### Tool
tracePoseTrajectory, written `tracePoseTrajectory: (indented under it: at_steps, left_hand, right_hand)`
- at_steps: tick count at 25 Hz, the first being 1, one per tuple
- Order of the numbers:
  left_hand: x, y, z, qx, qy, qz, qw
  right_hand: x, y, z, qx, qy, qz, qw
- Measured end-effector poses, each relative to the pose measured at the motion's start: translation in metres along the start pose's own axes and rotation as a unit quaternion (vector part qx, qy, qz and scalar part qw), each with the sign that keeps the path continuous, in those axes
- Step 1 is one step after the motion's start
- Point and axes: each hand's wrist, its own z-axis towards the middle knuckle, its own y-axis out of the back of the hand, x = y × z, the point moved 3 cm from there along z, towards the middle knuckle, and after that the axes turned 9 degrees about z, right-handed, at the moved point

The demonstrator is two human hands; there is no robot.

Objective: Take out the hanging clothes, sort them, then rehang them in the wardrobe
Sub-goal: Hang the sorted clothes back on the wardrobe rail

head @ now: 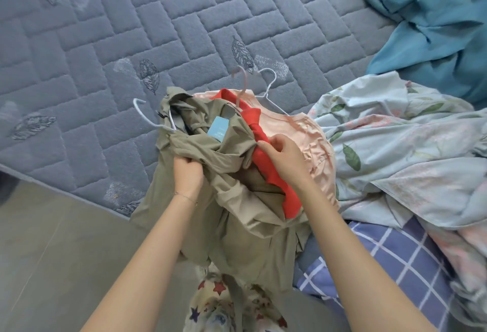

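Note:
A pile of clothes on hangers lies at the near edge of the bed. On top is an olive-khaki coat (232, 200) with a blue tag (218, 129), on a white hanger (150, 118). Under it lie a red garment (266, 147) on a pink hanger (241, 86) and a peach-pink garment (311, 142) on a white hanger (268, 94). My left hand (188, 173) grips a fold of the khaki coat. My right hand (283, 158) pinches the coat's fabric next to the red garment.
The grey-blue quilted mattress (131, 28) spreads to the left and back. A floral duvet (400, 147) and a teal sheet (434, 21) are heaped on the right. A blue checked cloth (382, 266) lies near right. Grey floor (52, 252) runs along the bed's edge.

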Motion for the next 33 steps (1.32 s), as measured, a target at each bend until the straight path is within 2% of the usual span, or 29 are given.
tracePoseTrajectory:
  at_steps: [4, 7, 11, 16, 19, 22, 29, 33]
  left_hand:
    - [-0.043, 0.065, -0.040, -0.018, -0.006, -0.016, 1.000]
    - [-0.080, 0.121, -0.076, -0.049, -0.018, -0.019, 0.998]
    - [-0.102, 0.194, -0.121, -0.079, -0.009, -0.069, 0.994]
    - [-0.109, 0.283, -0.178, -0.054, -0.028, -0.249, 0.966]
    - [-0.099, 0.340, -0.199, -0.070, -0.040, -0.277, 0.958]
    - [-0.082, 0.402, -0.214, -0.117, -0.047, -0.271, 0.954]
    - [-0.008, 0.577, -0.237, -0.284, 0.011, -0.208, 0.936]
    - [0.029, 0.670, -0.245, -0.378, 0.032, -0.175, 0.908]
  right_hand:
    - [0.078, -0.012, -0.063, -0.014, 0.019, 0.030, 0.999]
    - [0.141, -0.030, -0.121, 0.010, 0.036, 0.076, 0.996]
    - [0.207, -0.077, -0.203, 0.097, 0.057, 0.101, 0.988]
    - [0.255, -0.145, -0.275, 0.190, 0.095, 0.054, 0.976]
    - [0.273, -0.188, -0.308, 0.242, 0.107, 0.047, 0.963]
    - [0.291, -0.243, -0.345, 0.289, 0.112, 0.030, 0.950]
    - [0.342, -0.406, -0.447, 0.380, 0.150, -0.002, 0.913]
    - [0.365, -0.491, -0.496, 0.425, 0.184, -0.015, 0.886]
